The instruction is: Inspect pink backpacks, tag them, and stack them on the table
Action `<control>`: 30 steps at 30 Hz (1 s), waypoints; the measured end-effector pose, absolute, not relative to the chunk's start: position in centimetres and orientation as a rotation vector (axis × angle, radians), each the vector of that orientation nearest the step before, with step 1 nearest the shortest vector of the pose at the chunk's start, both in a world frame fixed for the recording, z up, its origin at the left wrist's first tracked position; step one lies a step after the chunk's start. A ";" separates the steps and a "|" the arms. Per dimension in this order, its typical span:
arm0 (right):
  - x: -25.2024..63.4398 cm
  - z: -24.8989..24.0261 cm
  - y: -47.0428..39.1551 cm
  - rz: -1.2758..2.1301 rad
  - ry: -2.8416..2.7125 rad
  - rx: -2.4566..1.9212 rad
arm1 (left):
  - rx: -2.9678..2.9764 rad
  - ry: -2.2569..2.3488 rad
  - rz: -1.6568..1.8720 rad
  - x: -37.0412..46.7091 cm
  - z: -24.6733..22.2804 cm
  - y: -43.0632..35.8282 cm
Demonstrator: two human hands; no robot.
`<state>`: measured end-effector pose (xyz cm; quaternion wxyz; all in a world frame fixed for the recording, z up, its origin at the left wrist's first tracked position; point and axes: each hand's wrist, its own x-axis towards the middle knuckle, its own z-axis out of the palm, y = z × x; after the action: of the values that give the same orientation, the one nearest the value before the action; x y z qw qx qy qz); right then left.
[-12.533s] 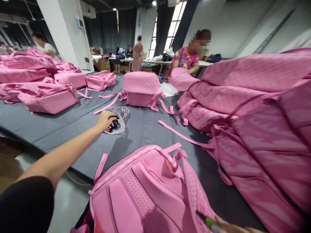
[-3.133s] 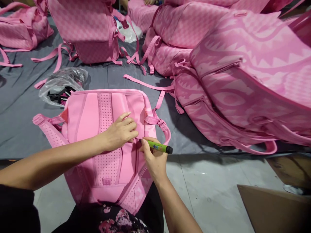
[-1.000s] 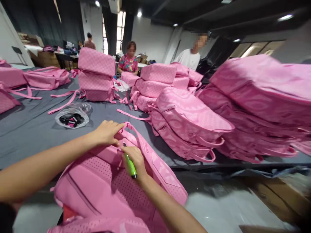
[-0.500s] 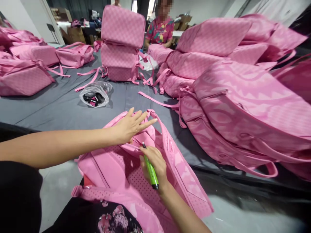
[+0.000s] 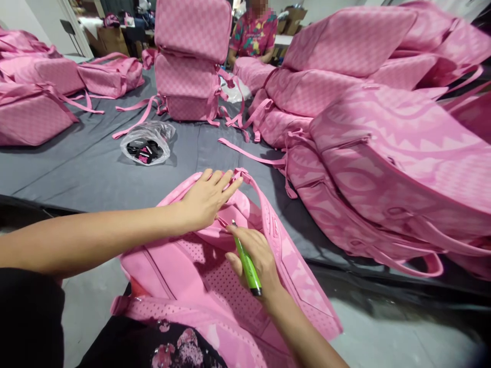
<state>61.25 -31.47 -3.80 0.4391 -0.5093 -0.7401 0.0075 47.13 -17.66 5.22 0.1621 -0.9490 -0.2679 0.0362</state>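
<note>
A pink backpack [image 5: 153,268], lined with dotted mesh, lies tilted over the table's near edge and my lap. My left hand [image 5: 205,197] lies over its top edge, fingers bent across the fabric and the thumb mostly hidden near a fold. In my right hand [image 5: 257,253] is a green marker pen [image 5: 247,266], held between thumb and palm with its narrow dark end pointing up at the fold. The right fingertips touch the fabric beside the left hand. A shoulder strap [image 5: 273,225] runs down the backpack's right side.
Large pink backpacks [image 5: 406,148] are piled at the right. A stack of checked pink bags [image 5: 192,30] stands at the back, with more bags [image 5: 38,120] at the left. A clear plastic bag [image 5: 163,153] of small black pieces sits on the grey-covered table [image 5: 92,179]. Across it is a person [image 5: 253,38].
My right hand has shifted slightly right and down with the marker pen, its thumb spreading out. My left fingers have settled closer onto the backpack's edge. The view has tipped down a little.
</note>
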 end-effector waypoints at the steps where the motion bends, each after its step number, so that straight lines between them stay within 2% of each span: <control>1: 61.4 -4.1 -31.4 0.071 -1.773 -1.276 | -2.701 -0.768 0.106 47.2 5.1 -17.7; 6: 62.1 -3.3 -30.6 0.180 -1.499 -1.498 | -2.710 -0.755 0.102 47.3 4.9 -17.5; 12: 62.4 0.2 -27.9 0.386 -1.820 -1.448 | -2.714 -0.793 0.176 47.9 5.0 -17.2; 18: 62.9 0.8 -28.2 0.669 -1.946 -1.462 | -2.711 -0.817 0.166 48.2 4.7 -17.4; 21: 63.1 0.9 -29.0 0.640 -1.985 -1.478 | -2.744 -0.812 0.187 48.2 4.8 -17.4; 27: 62.7 0.4 -28.7 0.261 -2.053 -1.540 | -2.762 -0.820 0.210 48.5 4.9 -17.0; 30: 62.6 0.1 -28.8 0.253 -2.028 -1.510 | -2.776 -0.816 0.200 48.5 5.0 -17.1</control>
<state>62.65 -28.78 0.07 0.2961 -0.5676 -0.7623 0.0951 48.54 -17.05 4.97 0.1202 -0.9502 -0.2792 0.0685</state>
